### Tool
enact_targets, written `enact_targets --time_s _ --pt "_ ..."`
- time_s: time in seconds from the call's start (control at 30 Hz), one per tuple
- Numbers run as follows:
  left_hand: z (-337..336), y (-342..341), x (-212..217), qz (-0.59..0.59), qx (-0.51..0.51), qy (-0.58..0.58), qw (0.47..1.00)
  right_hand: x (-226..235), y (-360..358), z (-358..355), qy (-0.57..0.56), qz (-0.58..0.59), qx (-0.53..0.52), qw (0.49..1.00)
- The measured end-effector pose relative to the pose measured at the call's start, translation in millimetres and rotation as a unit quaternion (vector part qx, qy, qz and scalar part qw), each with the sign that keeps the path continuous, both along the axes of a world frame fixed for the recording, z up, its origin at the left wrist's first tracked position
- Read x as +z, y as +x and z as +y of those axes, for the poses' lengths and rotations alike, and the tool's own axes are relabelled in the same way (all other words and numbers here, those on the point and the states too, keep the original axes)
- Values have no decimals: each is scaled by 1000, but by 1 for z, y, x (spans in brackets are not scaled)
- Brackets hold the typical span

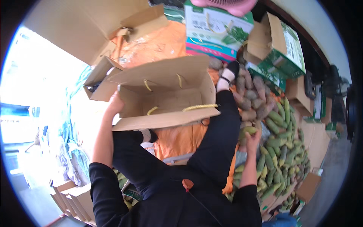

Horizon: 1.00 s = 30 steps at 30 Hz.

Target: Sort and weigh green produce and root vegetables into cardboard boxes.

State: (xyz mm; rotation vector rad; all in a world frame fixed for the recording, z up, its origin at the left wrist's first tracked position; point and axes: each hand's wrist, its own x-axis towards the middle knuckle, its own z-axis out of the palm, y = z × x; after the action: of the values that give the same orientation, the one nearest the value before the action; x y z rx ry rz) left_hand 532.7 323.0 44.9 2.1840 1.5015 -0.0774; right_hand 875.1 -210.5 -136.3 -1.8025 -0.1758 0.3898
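Note:
An open cardboard box [166, 102] with yellow cord handles lies between my legs, its opening toward me and nothing visible inside. My left hand [116, 103] is closed on the box's left edge, some fingers hidden behind the cardboard. On the right, beside my knee, my right hand [253, 140] grips a short green-yellow cucumber [248, 131]. Below and right of that hand spreads a large heap of similar cucumbers [278, 151]. Beyond it lies a pile of brownish, elongated root vegetables [249, 94], touching my shoe.
Printed green-and-white cartons [217, 30] stand at the far side under a pink fan-like object [230, 4]. Another open carton [280, 45] tilts at far right. Orange sheeting [177, 140] covers the ground. Flattened cardboard [75, 196] leans at lower left, near plastic bags [70, 151].

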Motion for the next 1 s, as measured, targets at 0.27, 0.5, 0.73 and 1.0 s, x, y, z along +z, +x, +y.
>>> enact_targets --time_s 0.27,0.5,0.73,1.0 --pt "-5 10 -5 29 -227 104 968 238 25 144 213 -157 127 956" --pt "-2 1 -18 3 -38 -8 999 274 -31 274 115 -154 420 887" --pt "-7 10 -1 -5 -20 -46 999 212 -23 307 -253 -335 583 695" --pt "-6 6 -17 -17 -23 -49 998 193 18 226 106 -130 259 951"
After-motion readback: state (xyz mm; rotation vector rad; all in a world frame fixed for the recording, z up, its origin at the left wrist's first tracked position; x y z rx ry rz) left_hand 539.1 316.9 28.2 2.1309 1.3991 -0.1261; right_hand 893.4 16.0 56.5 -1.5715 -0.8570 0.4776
